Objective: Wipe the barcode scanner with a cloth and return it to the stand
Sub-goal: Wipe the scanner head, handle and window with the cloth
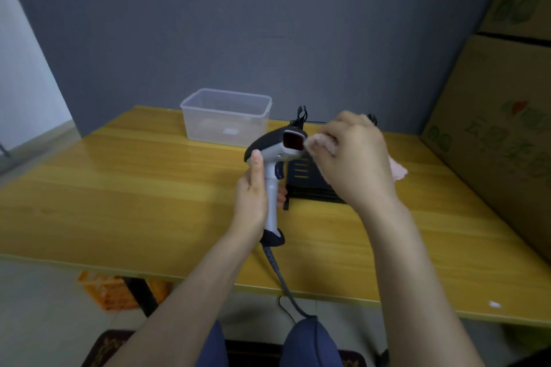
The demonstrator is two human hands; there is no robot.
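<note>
My left hand (253, 191) is wrapped around the white grip of the barcode scanner (275, 164), thumb lying up along the back of the handle, holding it upright above the yellow worktop (119, 188) with its dark red window facing right. My right hand (354, 158) is closed around a pale pink cloth (323, 141), a bunched fold of it pinched at my fingertips and pressed just beside the scanner's window, touching its right edge; a loose corner of the cloth hangs out on the far side of my palm. The scanner's grey cable (278, 274) runs down from the base of the handle, over the near edge of the worktop and toward my lap. Just right of the scanner and behind it, the black stand (307, 179) sits on the worktop, partly hidden by my right wrist, with thin black wires showing above it. Behind the scanner to the left stands a clear plastic box (226, 116), lid off. Well to the right of the scanner, cardboard cartons (501, 116) rise along the worktop's edge.
</note>
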